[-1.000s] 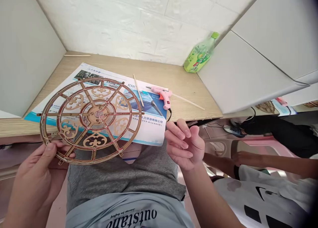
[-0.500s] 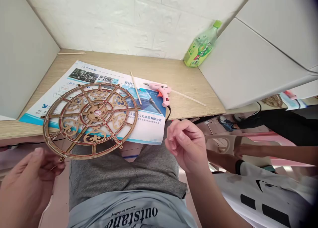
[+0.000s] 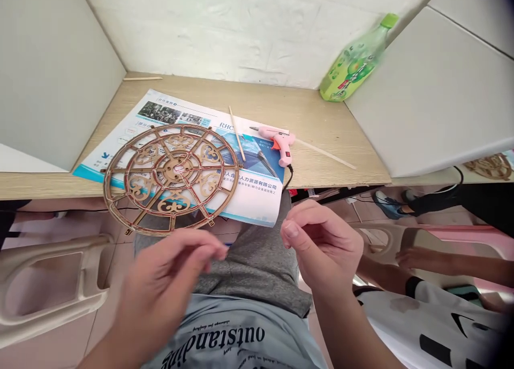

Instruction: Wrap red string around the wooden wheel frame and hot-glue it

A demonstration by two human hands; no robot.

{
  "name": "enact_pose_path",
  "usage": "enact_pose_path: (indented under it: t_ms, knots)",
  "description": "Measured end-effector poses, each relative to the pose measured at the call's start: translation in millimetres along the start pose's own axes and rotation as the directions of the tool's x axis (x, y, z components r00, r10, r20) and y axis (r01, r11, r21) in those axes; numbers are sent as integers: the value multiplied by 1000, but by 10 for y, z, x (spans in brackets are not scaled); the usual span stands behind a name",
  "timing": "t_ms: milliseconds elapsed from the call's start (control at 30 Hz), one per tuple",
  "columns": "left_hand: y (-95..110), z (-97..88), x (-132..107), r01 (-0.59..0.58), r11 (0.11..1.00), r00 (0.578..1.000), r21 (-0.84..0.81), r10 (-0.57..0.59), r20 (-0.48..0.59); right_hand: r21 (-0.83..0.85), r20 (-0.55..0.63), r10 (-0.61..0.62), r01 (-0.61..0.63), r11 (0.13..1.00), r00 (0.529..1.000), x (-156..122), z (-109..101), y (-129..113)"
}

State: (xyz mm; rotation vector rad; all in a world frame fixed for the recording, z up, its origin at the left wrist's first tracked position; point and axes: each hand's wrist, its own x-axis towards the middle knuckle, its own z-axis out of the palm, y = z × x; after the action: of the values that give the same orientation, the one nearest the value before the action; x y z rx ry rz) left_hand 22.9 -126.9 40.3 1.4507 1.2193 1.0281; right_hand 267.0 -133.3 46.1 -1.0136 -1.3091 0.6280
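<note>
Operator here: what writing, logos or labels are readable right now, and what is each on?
"outstanding" on the pale blue shirt
"RHC" on the flyer
"人力资源有限公司" on the flyer
Nike swoosh, no words, on the co-worker's white shirt
Label on the green bottle: too blurred
Smaller flyer print: too small

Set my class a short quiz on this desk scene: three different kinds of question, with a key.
1. What colour is the trigger of the pink plastic glue gun? A orange, B blue, C black.
2. True or false: the round fretwork wooden wheel overlaps the white and blue printed sheet.
3. Which of the person's hands is nearer the glue gun?

Key: 1 A; 2 true; 3 the right hand.
</note>
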Motion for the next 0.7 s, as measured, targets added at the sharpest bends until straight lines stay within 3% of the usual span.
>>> enact_pose_path:
  t_ms: [100, 233, 467, 700]
  knots:
    - [245, 350, 215, -221, 975, 969, 37, 215, 121, -127, 75, -23, 32, 991, 997, -85, -15, -40]
    - [353, 463, 345, -403, 913, 899, 66, 380, 218, -263, 132, -76, 109, 959, 988, -143, -71, -80]
    - [205, 402, 314, -421, 888, 882, 184, 353, 313, -430, 284, -91, 211, 878, 954, -109, -126, -102]
    - [85, 324, 208, -403, 862, 893, 306, 298, 337, -415, 424, -89, 281, 865, 901, -114, -30, -59]
